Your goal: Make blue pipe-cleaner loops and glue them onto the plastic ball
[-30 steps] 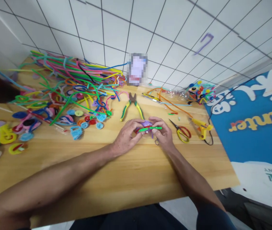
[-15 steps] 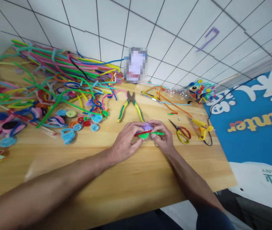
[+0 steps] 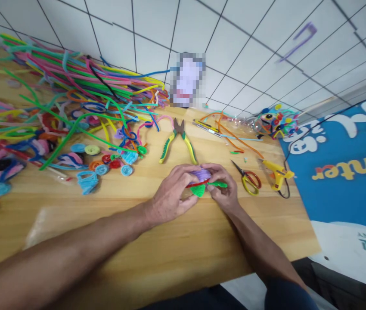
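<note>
Between my two hands is a small pipe-cleaner craft piece [image 3: 203, 175], with a purple coiled body, a red edge and green leaf-like parts below. My left hand [image 3: 175, 191] is closed on its left side, thumb low by the green part. On the other side my right hand [image 3: 224, 187] pinches it near the right green part. Fingers cover some of the piece. Just beyond my hands lie pliers [image 3: 178, 140] with green and yellow handles, jaws pointing away. Scissors [image 3: 249, 178] with red and yellow handles rest to the right of my right hand.
Loose pipe cleaners [image 3: 82, 77] and coiled pieces [image 3: 88, 181] spread over the left of the wooden table [image 3: 131, 258]. A yellow glue gun [image 3: 277, 172] lies at the right with its cord. A blurred phone [image 3: 187, 79] leans on the tiled wall.
The piece has turned slightly in my hands, so more of the purple coil and the left green part shows. My view has also shifted a little.
</note>
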